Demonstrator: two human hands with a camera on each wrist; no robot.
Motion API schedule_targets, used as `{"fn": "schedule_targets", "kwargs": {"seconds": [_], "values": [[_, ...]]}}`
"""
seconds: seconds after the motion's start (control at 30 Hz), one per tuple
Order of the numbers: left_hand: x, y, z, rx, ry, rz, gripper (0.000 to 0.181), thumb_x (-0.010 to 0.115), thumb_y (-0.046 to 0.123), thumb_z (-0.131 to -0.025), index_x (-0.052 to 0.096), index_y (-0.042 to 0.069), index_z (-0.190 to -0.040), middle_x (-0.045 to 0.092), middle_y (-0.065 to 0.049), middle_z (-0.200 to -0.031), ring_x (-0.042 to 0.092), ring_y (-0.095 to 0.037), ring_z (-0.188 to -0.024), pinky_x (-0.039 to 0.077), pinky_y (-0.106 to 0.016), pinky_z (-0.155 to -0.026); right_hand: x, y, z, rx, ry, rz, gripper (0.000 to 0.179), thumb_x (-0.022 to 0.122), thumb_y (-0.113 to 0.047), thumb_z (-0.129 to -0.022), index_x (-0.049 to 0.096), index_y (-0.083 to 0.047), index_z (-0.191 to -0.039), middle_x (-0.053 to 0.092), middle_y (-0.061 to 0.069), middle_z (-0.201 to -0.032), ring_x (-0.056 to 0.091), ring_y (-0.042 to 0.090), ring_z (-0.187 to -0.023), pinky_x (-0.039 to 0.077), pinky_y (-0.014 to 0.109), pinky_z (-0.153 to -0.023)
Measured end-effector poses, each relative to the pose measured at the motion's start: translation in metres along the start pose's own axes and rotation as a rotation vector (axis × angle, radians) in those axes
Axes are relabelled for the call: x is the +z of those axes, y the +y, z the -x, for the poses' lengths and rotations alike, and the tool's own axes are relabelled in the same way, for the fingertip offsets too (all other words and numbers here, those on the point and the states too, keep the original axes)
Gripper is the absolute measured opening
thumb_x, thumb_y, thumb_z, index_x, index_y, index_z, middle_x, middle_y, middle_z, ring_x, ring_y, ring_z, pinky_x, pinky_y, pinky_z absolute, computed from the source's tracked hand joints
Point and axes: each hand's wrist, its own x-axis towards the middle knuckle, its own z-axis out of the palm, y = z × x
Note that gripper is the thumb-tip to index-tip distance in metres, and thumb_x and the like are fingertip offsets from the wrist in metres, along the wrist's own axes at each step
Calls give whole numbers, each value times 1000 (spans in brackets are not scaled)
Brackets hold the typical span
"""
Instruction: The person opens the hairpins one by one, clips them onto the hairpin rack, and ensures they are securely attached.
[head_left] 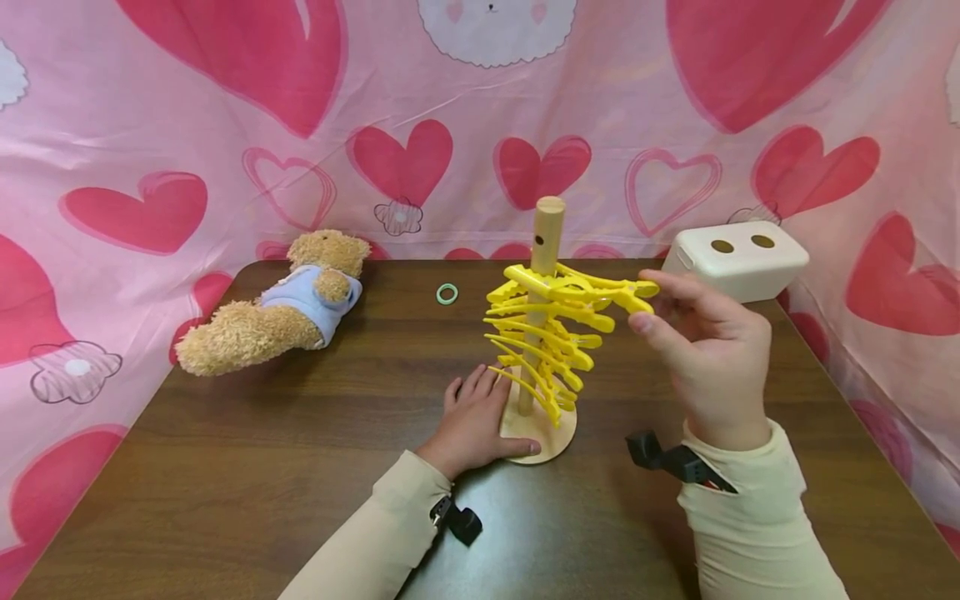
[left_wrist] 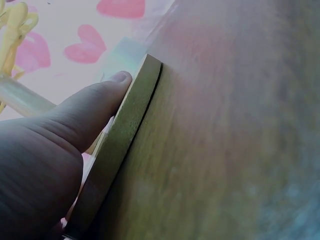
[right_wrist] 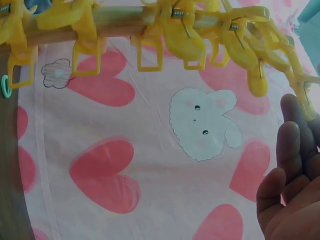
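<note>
A wooden post stands upright on a round wooden base. Several yellow plastic spring clips are clamped along it, one above another. My right hand pinches the handle end of the topmost yellow clip between thumb and index finger; this clip's far end lies at the post. In the right wrist view, the other fingers extend below the clip. My left hand rests on the base's left side, fingers spread. In the left wrist view, its thumb lies straight along the base's rim.
A teddy bear in a blue top lies at the back left of the brown table. Behind the post is a small green ring. A white box with two round holes stands at the back right, near a heart-patterned cloth.
</note>
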Motion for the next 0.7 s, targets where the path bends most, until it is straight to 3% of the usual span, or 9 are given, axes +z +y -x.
{"fn": "schedule_targets", "kwargs": {"seconds": [0.27,0.5,0.7], "values": [[-1,3,0,-11,-9,18,106,69,75,-76,35,14,-156,31,-10,-161,16,-33,-151,9,-62,-116,4,1,2,36,-13,-14,37,77,11,-80,69,11,-117,71,12,-98,55,23,-85,53,19,-71],[-3,5,1,-22,-28,9,108,69,76,-76,35,14,-157,30,-11,-161,15,-33,-152,8,-63,-116,6,0,3,63,-1,39,36,78,8,-82,71,7,-118,70,12,-96,55,24,-85,54,19,-71],[-4,5,1,-23,-25,12,108,69,75,-76,35,12,-156,30,-12,-161,15,-34,-151,9,-64,-115,13,-2,1,58,21,21,36,76,6,-84,70,6,-120,72,12,-102,57,24,-87,55,20,-77]]}}
